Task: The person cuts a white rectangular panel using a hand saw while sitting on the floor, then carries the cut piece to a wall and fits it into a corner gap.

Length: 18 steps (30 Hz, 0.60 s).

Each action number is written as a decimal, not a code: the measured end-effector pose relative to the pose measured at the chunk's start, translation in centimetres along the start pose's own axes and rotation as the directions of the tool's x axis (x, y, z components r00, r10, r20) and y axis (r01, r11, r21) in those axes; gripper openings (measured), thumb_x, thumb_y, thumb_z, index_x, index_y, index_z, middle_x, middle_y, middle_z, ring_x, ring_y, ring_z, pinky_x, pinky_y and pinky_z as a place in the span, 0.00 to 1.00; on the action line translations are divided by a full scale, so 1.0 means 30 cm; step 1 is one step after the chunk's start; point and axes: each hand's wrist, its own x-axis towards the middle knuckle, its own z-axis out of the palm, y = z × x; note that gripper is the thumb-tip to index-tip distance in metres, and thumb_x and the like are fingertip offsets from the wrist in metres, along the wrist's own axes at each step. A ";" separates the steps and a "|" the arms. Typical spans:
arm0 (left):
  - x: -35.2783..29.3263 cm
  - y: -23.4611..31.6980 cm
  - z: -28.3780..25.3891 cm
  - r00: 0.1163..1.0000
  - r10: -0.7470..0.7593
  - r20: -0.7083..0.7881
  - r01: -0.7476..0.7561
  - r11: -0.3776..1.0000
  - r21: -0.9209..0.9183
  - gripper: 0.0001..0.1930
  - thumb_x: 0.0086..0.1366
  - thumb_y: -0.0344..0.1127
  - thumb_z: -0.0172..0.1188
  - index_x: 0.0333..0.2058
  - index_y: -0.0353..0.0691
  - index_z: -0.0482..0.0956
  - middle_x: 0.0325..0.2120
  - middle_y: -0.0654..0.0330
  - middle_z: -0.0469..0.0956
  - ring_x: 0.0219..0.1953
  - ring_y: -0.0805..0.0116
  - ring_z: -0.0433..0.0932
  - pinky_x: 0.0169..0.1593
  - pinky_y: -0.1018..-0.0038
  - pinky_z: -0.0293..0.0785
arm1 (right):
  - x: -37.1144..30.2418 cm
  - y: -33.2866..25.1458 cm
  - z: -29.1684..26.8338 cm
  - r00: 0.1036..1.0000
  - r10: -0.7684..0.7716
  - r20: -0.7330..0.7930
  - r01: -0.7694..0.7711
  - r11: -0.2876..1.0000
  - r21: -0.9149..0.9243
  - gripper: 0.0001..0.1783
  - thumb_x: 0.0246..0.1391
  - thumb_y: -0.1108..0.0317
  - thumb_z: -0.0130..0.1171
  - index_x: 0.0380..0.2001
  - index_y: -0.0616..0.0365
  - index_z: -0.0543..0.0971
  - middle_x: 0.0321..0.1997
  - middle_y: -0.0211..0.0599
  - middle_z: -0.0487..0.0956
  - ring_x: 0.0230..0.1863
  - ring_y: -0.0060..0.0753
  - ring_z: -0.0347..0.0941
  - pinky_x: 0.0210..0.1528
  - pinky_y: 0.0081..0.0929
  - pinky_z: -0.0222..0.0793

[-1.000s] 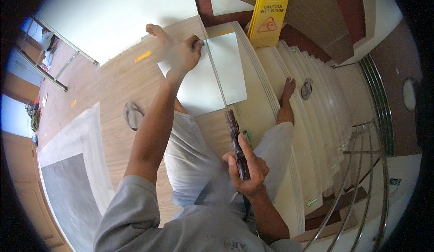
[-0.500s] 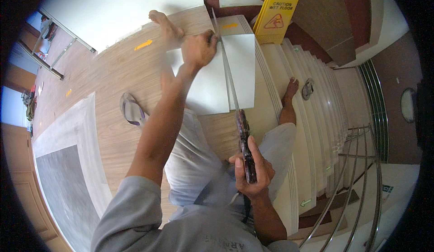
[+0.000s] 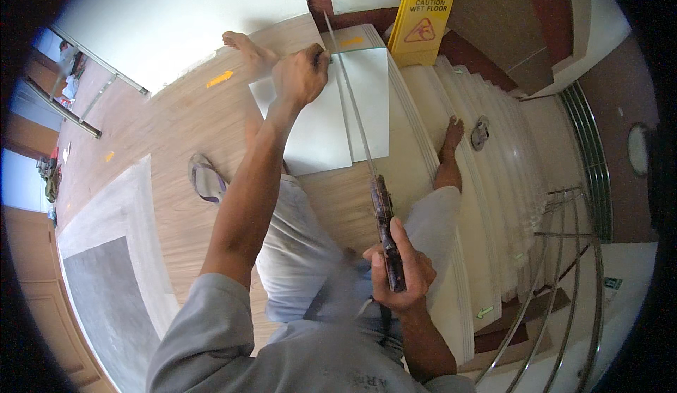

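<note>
A white flat panel (image 3: 305, 135) lies on the wood-look floor between my spread legs, with a long narrow slit running through it. Along this slit runs the thin blade of a hand saw (image 3: 381, 206), seen nearly edge-on, its tip beyond the panel's far edge. My right hand (image 3: 403, 269) is wrapped round the saw's dark handle, thumb pointing up along it. At the panel's far edge, left of the blade, my left hand (image 3: 302, 75) is closed, its fingers curled on the edge; the fingertips are partly hidden.
Pale steps (image 3: 486, 153) descend on the right beside a metal railing (image 3: 536, 315). A yellow floor sign (image 3: 423, 19) stands at the far edge. One sandal (image 3: 206, 179) lies left of me, another sandal (image 3: 480, 133) on the steps. A white wall (image 3: 183, 26) borders the far left.
My right hand has drawn the saw slightly toward me along the slit. The left hand stays at the panel's far edge. The whole view has shifted a little.
</note>
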 end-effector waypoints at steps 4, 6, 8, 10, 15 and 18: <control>-0.020 -0.015 -0.028 0.996 -0.084 0.013 0.085 0.995 -0.045 0.16 0.73 0.50 0.54 0.42 0.46 0.84 0.29 0.46 0.84 0.38 0.42 0.83 0.46 0.50 0.75 | -0.004 -0.003 0.023 1.000 -0.020 -0.019 0.021 0.999 0.049 0.32 0.57 0.71 0.65 0.63 0.76 0.72 0.29 0.40 0.86 0.25 0.34 0.84 0.30 0.30 0.79; -0.031 -0.022 -0.033 0.998 -0.054 -0.019 0.053 0.998 -0.024 0.16 0.73 0.50 0.53 0.42 0.47 0.84 0.28 0.46 0.83 0.37 0.42 0.83 0.44 0.49 0.75 | -0.018 -0.010 0.035 0.999 -0.016 -0.028 0.018 0.998 0.065 0.32 0.55 0.71 0.66 0.62 0.75 0.73 0.34 0.45 0.87 0.25 0.35 0.83 0.30 0.30 0.79; -0.042 -0.025 -0.032 0.998 -0.056 -0.038 0.056 0.998 0.006 0.16 0.74 0.50 0.53 0.43 0.48 0.84 0.28 0.46 0.83 0.36 0.41 0.83 0.43 0.49 0.75 | -0.035 -0.019 0.045 1.000 -0.002 -0.021 0.003 0.999 0.041 0.32 0.54 0.72 0.67 0.61 0.75 0.74 0.39 0.49 0.87 0.26 0.35 0.83 0.30 0.30 0.79; -0.049 -0.025 -0.026 0.997 -0.060 -0.046 0.061 0.998 0.030 0.16 0.73 0.50 0.52 0.44 0.48 0.84 0.29 0.45 0.83 0.36 0.41 0.83 0.43 0.48 0.75 | -0.050 -0.026 0.049 0.999 -0.010 -0.035 0.009 1.000 -0.022 0.32 0.53 0.72 0.68 0.60 0.75 0.74 0.44 0.54 0.86 0.26 0.35 0.83 0.30 0.30 0.79; -0.046 -0.029 -0.003 0.998 -0.035 -0.050 0.038 0.997 0.062 0.17 0.73 0.51 0.51 0.48 0.50 0.84 0.33 0.45 0.84 0.37 0.41 0.83 0.46 0.48 0.75 | -0.066 -0.023 0.053 0.999 0.000 -0.032 0.001 0.999 0.034 0.32 0.52 0.73 0.69 0.60 0.75 0.75 0.50 0.57 0.85 0.29 0.38 0.84 0.33 0.30 0.79; -0.033 -0.043 0.010 0.996 -0.087 0.013 0.086 0.992 0.097 0.18 0.73 0.51 0.52 0.50 0.51 0.85 0.45 0.32 0.80 0.51 0.35 0.79 0.57 0.48 0.72 | -0.061 -0.019 0.054 1.000 -0.008 -0.022 0.009 0.999 0.041 0.32 0.53 0.73 0.68 0.60 0.75 0.74 0.51 0.57 0.84 0.32 0.39 0.85 0.35 0.31 0.80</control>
